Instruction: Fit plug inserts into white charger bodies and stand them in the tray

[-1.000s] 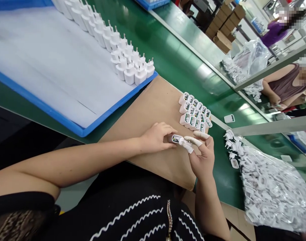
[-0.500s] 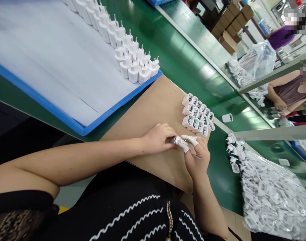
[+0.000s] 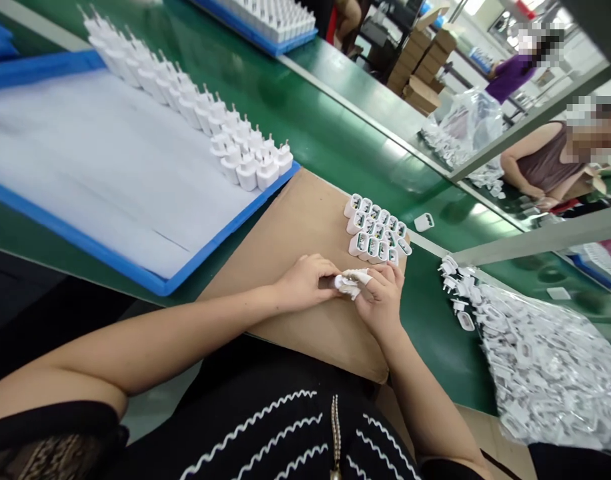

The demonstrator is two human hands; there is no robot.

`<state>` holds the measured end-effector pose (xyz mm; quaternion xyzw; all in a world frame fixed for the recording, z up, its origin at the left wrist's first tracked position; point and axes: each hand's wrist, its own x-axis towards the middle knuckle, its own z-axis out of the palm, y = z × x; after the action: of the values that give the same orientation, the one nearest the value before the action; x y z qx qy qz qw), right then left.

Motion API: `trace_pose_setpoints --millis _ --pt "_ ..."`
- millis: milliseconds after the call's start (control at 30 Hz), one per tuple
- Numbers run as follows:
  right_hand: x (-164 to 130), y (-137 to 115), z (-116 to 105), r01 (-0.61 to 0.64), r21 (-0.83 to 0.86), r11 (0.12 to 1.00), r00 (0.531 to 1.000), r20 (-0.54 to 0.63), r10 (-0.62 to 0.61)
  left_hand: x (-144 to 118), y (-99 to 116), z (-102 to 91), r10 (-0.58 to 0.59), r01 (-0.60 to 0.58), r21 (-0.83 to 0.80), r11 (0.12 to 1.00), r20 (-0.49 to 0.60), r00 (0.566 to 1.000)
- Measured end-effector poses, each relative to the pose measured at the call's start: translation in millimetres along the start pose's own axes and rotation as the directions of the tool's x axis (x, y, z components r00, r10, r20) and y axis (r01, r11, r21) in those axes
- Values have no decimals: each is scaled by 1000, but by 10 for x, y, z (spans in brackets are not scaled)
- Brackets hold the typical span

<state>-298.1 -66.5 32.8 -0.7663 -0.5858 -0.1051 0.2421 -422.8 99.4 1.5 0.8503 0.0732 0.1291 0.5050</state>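
Note:
My left hand and my right hand meet over a brown cardboard sheet, both gripping one small white charger housing. White finger cots cover my right thumb and forefinger, which press on the housing's end. Just beyond lies a cluster of open charger housings with their circuit boards showing. One more housing lies alone on the green belt.
A blue tray with a white liner holds rows of finished white plugs at the left. A clear bag of white plug parts spills at the right. Another person sits across the green conveyor at the far right.
My right fingers have closed down onto the housing, covering its open face. The view has shifted, so everything sits slightly lower and to the left.

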Motion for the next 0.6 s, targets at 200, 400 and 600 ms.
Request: trace_pose_setpoints --millis 200,400,600 --pt "-382 272 -217 -340 193 920 924 -116 366 -264 189 -312 36 -46 -50 998 -181 983" --pt "-1091 1557 -734 -850 -281 445 523 -370 767 -415 3 -1622 -177 390 63 919 -816 550" --pt "-1374 1793 -767 -810 -230 539 586 -317 746 -76 -578 -2293 -340 703 195 684 -767 544"
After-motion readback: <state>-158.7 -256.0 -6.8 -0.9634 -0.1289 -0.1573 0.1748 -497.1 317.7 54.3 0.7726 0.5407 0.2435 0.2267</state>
